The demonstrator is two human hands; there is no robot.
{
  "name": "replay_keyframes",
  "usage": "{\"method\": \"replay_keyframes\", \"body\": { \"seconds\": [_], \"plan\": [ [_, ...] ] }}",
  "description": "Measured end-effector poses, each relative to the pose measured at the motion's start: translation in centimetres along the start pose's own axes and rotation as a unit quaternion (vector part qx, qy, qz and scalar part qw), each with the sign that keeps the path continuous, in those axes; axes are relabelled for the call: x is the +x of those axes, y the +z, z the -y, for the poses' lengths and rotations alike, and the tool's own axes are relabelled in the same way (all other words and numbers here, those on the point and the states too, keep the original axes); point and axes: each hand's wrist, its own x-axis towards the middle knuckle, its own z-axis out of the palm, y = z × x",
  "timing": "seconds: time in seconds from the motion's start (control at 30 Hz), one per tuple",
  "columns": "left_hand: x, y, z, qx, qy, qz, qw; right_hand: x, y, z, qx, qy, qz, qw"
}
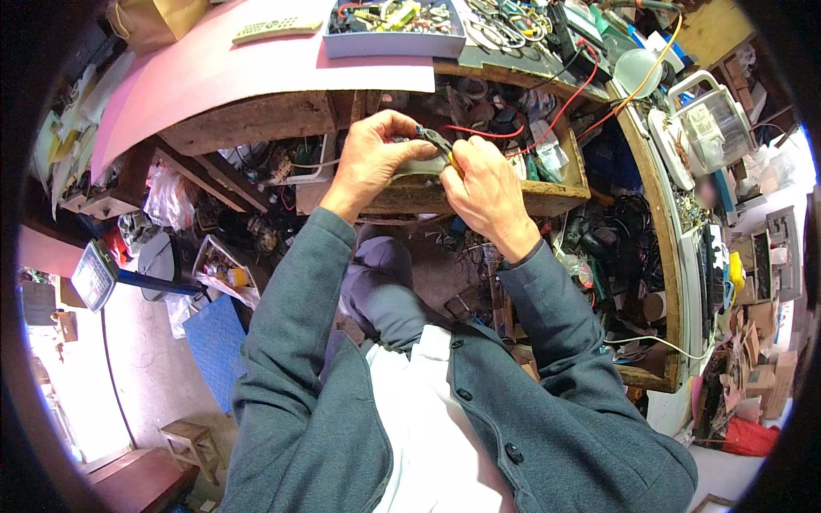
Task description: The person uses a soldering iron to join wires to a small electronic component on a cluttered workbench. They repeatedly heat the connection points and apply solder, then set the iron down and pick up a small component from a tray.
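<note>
Red wire [479, 132] pinched in left hand [372, 158], right hand [487, 192] grip closed on pliers [438, 141], jaws hidden.

A pink sheet [214, 64] covers the bench top, with a pale remote control [275, 30] lying on it and a grey-blue tray [395, 41] of small parts just beside. A red wire [564, 107] and a yellow wire [652, 73] trail across the cluttered right end (too tangled to sort out), near a clear plastic jug [714, 124]. Low on the left stand a small scale [94, 275], a blue mat [215, 342] and a wooden stool [192, 445].
</note>
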Motion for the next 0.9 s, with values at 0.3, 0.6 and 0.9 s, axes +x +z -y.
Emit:
{"method": "replay_keyframes", "body": {
  "seconds": [0.3, 0.6, 0.9],
  "plan": [
    [-0.2, 0.1, 0.3, 0.021, 0.020, -0.012, 1.000, 0.2, -0.5, 0.1, -0.014, 0.020, 0.040, 0.999],
    [-0.1, 0.0, 0.7, 0.017, 0.036, -0.012, 0.999, 0.1, -0.4, 0.7, -0.033, 0.028, 0.034, 0.999],
    [-0.2, 0.0, 0.3, 0.003, 0.030, -0.012, 0.999, 0.0, 0.3, 0.7, -0.098, -0.016, -0.003, 0.995]
  ]
}}
